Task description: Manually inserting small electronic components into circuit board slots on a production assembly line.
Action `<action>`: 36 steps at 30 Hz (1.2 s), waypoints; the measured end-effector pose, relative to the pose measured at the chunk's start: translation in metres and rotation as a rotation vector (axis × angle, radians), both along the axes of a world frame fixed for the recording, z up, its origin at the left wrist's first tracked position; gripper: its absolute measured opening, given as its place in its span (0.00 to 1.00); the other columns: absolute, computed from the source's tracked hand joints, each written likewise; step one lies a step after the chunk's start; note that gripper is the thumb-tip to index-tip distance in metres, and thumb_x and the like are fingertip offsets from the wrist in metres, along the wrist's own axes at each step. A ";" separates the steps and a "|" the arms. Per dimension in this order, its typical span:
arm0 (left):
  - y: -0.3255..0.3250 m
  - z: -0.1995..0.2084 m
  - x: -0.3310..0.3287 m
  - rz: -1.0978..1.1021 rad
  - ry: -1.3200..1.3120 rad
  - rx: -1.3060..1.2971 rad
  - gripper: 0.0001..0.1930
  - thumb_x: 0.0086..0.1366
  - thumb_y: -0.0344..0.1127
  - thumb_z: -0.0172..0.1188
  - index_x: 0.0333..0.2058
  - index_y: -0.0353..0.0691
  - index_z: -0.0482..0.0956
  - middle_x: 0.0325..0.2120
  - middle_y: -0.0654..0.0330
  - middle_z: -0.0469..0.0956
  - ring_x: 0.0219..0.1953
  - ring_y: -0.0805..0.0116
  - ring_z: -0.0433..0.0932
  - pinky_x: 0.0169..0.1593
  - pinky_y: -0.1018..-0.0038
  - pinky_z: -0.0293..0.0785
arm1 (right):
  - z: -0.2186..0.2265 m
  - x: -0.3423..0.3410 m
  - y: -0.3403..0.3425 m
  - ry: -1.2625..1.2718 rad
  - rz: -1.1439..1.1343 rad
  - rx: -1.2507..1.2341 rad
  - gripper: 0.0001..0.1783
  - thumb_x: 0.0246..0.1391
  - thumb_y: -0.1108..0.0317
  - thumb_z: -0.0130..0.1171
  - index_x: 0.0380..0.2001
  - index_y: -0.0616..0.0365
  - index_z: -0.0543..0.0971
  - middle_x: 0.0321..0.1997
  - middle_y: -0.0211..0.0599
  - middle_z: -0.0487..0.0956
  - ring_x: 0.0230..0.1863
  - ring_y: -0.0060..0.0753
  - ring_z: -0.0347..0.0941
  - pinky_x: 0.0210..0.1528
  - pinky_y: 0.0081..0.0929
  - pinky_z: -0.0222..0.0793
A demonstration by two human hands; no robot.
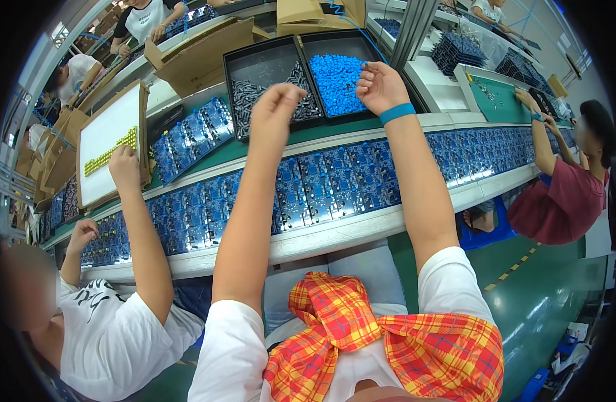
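Observation:
My left hand is over a black tray of small dark grey cylindrical parts. Its thumb and fingertips are pinched together; whatever they hold, if anything, is hidden. To the right, my right hand, with a blue wristband, is at the right edge of a second black tray heaped with small blue parts. The fingers there are curled, with a bit of blue showing at the tips. Below both hands runs a row of blue circuit boards.
A co-worker's hand on the left reaches to yellow parts in a white-lined box. Loose circuit boards lie beside it. Another person works on the right. Cardboard boxes and a metal post stand behind the trays.

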State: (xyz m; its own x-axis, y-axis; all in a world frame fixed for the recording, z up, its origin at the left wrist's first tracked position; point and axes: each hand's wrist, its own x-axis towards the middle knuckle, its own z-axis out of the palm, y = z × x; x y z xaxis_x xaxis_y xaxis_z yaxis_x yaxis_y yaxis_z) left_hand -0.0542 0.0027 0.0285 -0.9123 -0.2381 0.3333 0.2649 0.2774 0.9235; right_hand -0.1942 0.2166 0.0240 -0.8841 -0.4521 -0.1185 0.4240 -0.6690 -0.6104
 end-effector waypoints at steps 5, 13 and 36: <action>-0.003 0.014 0.003 -0.603 0.136 1.128 0.09 0.74 0.39 0.52 0.38 0.41 0.75 0.27 0.66 0.71 0.35 0.71 0.71 0.47 0.68 0.71 | -0.010 -0.008 -0.005 0.127 -0.354 0.145 0.07 0.66 0.66 0.51 0.37 0.59 0.74 0.31 0.34 0.77 0.37 0.30 0.72 0.43 0.28 0.70; -0.011 0.010 0.002 -0.698 0.102 1.347 0.08 0.76 0.38 0.48 0.38 0.42 0.72 0.21 0.70 0.62 0.25 0.76 0.62 0.40 0.72 0.67 | -0.007 -0.001 -0.022 0.421 -0.651 0.546 0.10 0.65 0.67 0.52 0.44 0.61 0.75 0.52 0.46 0.81 0.55 0.34 0.73 0.68 0.40 0.56; -0.015 0.007 0.006 -0.700 0.109 1.304 0.09 0.78 0.38 0.46 0.41 0.44 0.73 0.13 0.75 0.55 0.15 0.82 0.54 0.30 0.78 0.62 | -0.003 0.012 -0.027 0.348 -0.464 0.535 0.10 0.65 0.60 0.55 0.43 0.53 0.75 0.45 0.35 0.83 0.49 0.30 0.75 0.51 0.33 0.65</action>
